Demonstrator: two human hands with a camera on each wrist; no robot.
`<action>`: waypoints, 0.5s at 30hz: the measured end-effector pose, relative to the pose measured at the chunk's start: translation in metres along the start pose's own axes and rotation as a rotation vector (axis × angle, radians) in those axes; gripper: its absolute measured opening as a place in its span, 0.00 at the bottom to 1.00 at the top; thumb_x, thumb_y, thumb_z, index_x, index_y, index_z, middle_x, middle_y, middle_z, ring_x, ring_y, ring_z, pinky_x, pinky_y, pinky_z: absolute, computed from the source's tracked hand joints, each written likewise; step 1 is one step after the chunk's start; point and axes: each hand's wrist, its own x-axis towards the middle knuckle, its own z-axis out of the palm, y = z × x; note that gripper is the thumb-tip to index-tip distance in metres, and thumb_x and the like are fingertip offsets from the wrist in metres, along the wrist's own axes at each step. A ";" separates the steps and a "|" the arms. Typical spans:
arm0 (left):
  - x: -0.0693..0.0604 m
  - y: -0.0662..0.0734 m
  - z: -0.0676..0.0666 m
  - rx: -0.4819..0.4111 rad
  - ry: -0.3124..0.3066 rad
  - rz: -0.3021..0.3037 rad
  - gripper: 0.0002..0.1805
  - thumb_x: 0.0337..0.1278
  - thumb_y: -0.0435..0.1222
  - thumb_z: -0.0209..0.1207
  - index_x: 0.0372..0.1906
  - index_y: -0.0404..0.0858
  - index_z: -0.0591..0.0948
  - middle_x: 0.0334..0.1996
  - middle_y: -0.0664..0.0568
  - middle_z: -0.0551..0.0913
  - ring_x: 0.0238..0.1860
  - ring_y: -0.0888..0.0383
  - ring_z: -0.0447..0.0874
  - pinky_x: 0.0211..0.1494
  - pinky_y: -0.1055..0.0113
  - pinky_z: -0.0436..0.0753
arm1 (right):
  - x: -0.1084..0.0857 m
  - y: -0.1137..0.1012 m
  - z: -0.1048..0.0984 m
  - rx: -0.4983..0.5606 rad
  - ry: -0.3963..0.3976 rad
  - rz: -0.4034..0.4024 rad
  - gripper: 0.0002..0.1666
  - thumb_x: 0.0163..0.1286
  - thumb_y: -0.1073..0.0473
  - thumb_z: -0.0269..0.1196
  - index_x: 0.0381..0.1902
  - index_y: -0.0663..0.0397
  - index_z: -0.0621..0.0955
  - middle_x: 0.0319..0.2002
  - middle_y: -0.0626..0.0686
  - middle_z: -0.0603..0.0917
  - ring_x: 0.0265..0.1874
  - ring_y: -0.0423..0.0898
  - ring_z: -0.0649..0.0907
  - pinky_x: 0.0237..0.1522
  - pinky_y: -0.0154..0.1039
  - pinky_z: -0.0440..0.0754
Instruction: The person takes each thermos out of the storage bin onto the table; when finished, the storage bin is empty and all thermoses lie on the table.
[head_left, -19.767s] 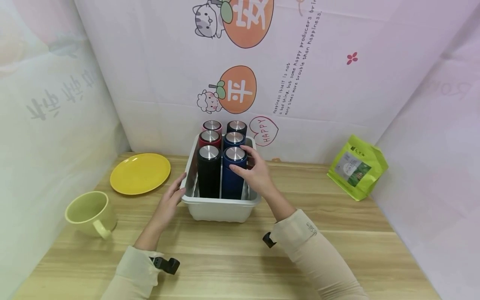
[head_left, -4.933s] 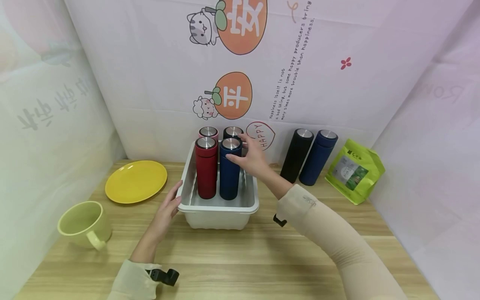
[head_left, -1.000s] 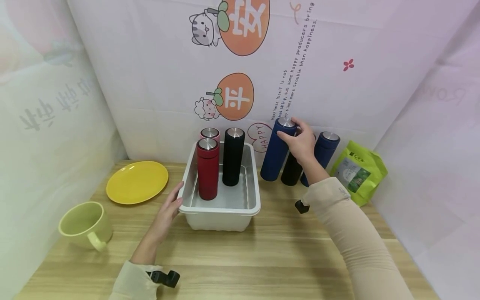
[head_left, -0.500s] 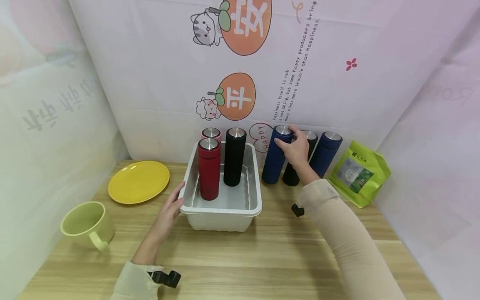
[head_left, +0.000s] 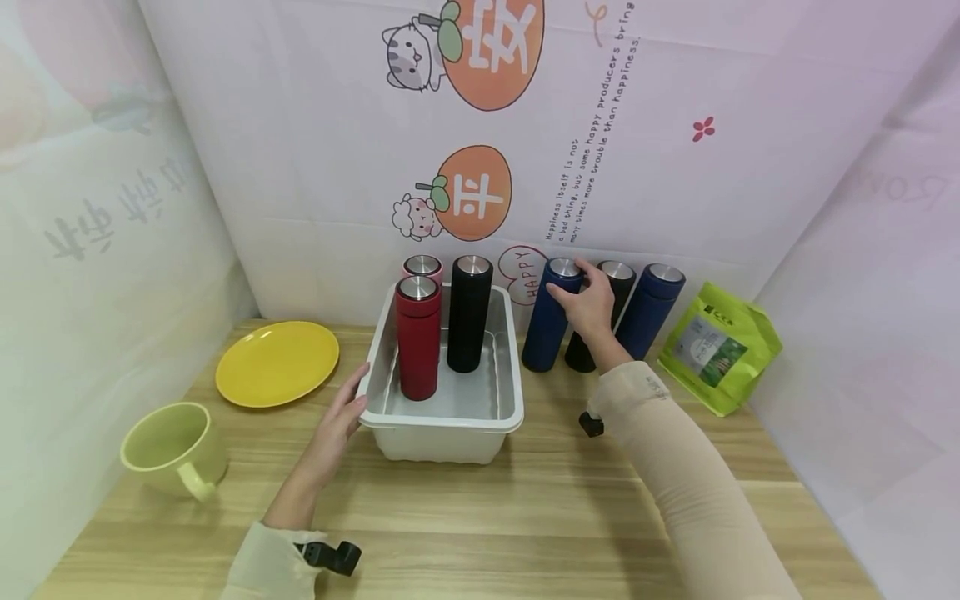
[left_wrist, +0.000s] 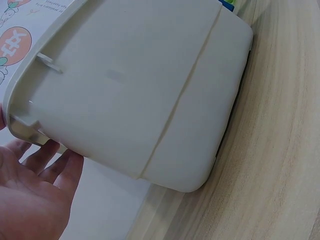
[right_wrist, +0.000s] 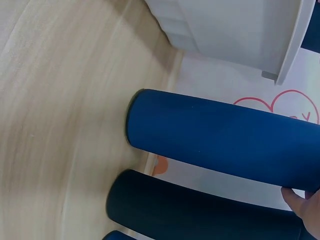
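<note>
A white bin point(head_left: 442, 423) stands mid-table with a red bottle point(head_left: 418, 346), a black bottle point(head_left: 468, 317) and a pink bottle point(head_left: 422, 265) upright inside. My left hand point(head_left: 337, 421) holds the bin's left rim; in the left wrist view the fingers point(left_wrist: 52, 162) of that hand curl at the rim. My right hand point(head_left: 588, 307) grips the top of a blue bottle point(head_left: 545, 333), which stands on the table right of the bin. Beside it stand another black bottle point(head_left: 619, 292) and a second blue bottle point(head_left: 651, 312). In the right wrist view the gripped blue bottle point(right_wrist: 215, 135) meets the table.
At the left are a yellow plate point(head_left: 277, 365) and a green mug point(head_left: 176, 450). A green pouch point(head_left: 720, 350) leans right of the bottles. The patterned wall cloth point(head_left: 337, 167) rises close behind the bottles.
The right hand has carried the blue bottle from the bin to the right and lowered it beside the black one. The left hand has stayed on the bin's rim.
</note>
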 end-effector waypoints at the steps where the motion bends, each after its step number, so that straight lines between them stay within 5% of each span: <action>1: 0.000 0.000 0.000 0.000 0.000 -0.001 0.30 0.77 0.37 0.36 0.77 0.35 0.47 0.77 0.40 0.40 0.74 0.44 0.40 0.69 0.39 0.47 | 0.000 0.000 0.000 0.000 -0.001 0.003 0.41 0.61 0.52 0.72 0.70 0.53 0.69 0.64 0.58 0.69 0.62 0.56 0.70 0.59 0.47 0.72; 15: 0.000 0.003 0.000 -0.007 -0.005 0.005 0.30 0.77 0.37 0.36 0.77 0.35 0.47 0.76 0.39 0.40 0.73 0.42 0.41 0.70 0.40 0.47 | -0.002 0.000 0.007 -0.021 0.017 -0.011 0.42 0.61 0.52 0.71 0.70 0.54 0.68 0.63 0.59 0.68 0.62 0.55 0.70 0.61 0.47 0.70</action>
